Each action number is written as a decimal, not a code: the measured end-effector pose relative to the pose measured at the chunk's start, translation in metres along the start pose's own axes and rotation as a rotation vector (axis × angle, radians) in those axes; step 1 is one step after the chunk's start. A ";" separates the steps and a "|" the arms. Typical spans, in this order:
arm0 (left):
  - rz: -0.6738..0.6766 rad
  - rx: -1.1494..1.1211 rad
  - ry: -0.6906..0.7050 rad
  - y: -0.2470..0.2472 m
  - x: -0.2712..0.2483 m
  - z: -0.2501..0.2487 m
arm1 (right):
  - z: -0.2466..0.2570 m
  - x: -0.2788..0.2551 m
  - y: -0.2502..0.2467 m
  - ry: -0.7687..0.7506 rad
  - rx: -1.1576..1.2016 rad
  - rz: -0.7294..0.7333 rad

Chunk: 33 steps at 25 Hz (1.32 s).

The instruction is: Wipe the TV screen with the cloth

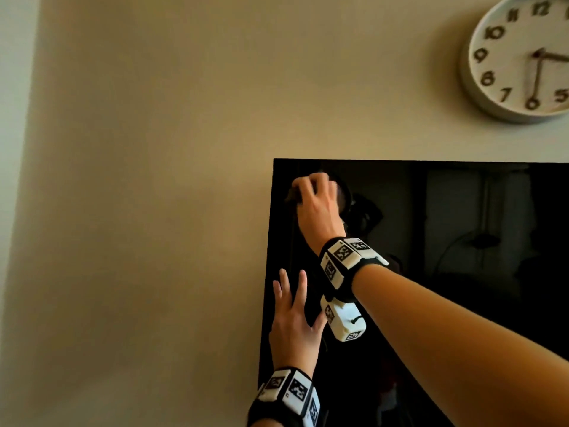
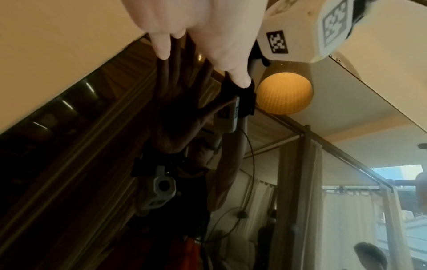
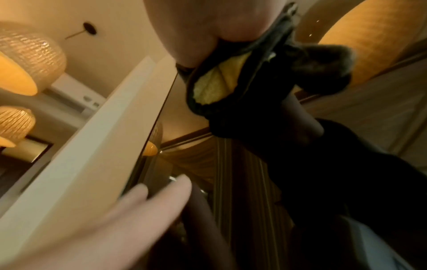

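Note:
The black TV screen (image 1: 462, 241) hangs on a beige wall and mirrors the room. My right hand (image 1: 314, 198) grips a dark cloth (image 1: 291, 197) and holds it against the glass just below the TV's top left corner. The right wrist view shows the bunched dark cloth (image 3: 323, 62) under my right hand (image 3: 196, 27), pressed to the screen (image 3: 254, 164). My left hand (image 1: 292, 309) lies lower on the screen's left edge, its fingers straight and spread. Seen from the left wrist, that left hand (image 2: 208, 45) touches the glass (image 2: 80, 164) with its fingertips, holding nothing.
A round white wall clock (image 1: 523, 57) hangs above the TV to the right. Bare beige wall (image 1: 138, 180) runs left of and above the screen. Woven pendant lamps (image 3: 27, 60) glow overhead. My right wrist's camera block (image 2: 300, 31) sits close above the left hand.

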<state>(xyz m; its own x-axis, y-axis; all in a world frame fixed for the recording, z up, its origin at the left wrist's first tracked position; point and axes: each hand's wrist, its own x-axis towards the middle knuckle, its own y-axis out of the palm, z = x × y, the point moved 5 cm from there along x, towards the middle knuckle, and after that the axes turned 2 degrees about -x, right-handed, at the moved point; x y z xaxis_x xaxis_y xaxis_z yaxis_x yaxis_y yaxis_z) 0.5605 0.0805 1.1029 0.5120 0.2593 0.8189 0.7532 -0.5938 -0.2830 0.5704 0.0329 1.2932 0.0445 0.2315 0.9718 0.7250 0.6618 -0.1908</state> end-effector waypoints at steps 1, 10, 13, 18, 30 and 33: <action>-0.044 0.017 0.022 0.002 -0.001 0.001 | -0.001 0.002 0.005 -0.064 -0.033 0.023; -0.028 0.172 0.084 0.012 -0.002 0.013 | -0.007 0.023 0.019 -0.011 -0.078 -0.085; -0.025 0.186 0.087 0.016 -0.002 0.015 | -0.004 0.017 0.027 -0.071 -0.088 -0.084; -0.004 0.240 0.077 0.017 -0.002 0.016 | -0.017 0.026 0.019 0.024 -0.059 -0.168; -0.041 0.343 0.120 0.019 0.001 0.019 | -0.044 0.018 0.002 -0.043 -0.165 -0.196; -0.071 0.346 0.138 0.021 0.000 0.017 | -0.054 0.008 -0.006 -0.184 -0.193 -0.128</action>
<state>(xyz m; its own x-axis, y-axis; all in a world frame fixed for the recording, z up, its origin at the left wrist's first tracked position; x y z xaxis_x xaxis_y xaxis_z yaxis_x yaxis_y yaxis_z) 0.5831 0.0812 1.0884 0.4109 0.1714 0.8954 0.8917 -0.2799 -0.3556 0.6037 -0.0074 1.3094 -0.1682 0.2923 0.9414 0.8350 0.5498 -0.0215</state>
